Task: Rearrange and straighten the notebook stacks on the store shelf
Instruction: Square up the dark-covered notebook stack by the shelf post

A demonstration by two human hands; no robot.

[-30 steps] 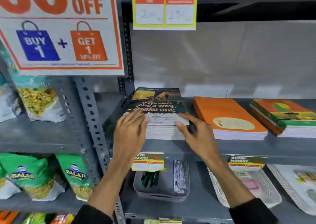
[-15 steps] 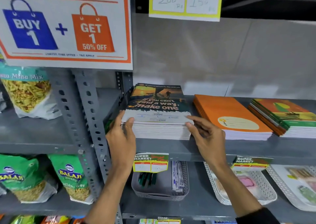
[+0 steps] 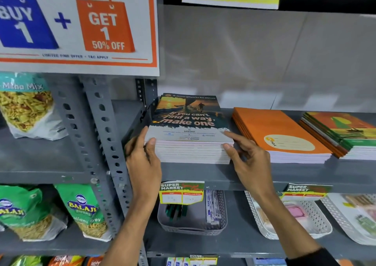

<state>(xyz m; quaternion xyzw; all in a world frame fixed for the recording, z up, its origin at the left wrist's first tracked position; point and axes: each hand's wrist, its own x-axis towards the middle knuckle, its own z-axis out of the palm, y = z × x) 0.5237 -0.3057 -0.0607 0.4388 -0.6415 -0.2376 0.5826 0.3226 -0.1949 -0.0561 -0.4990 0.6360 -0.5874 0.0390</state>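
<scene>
A stack of notebooks with a dark sunset cover (image 3: 188, 119) lies at the left end of the grey shelf (image 3: 284, 174). My left hand (image 3: 142, 156) clasps the stack's front left corner, thumb on the page edges. My right hand (image 3: 247, 160) presses the front right corner, fingertips on the cover and on the page edges. To the right lies an orange notebook stack (image 3: 276, 131), square to the shelf. Beyond it a green and orange stack (image 3: 341, 131) is fanned out, its covers offset.
A perforated grey upright (image 3: 105, 135) stands just left of the stack. Snack bags (image 3: 26, 107) fill the left bay. Below are a grey basket of pens (image 3: 191, 221) and white trays (image 3: 289, 219). A promo sign (image 3: 81, 28) hangs above.
Both hands have slid from the top cover down to the stack's front corners. The stack looks more squared. The camera has moved closer and tilted down.
</scene>
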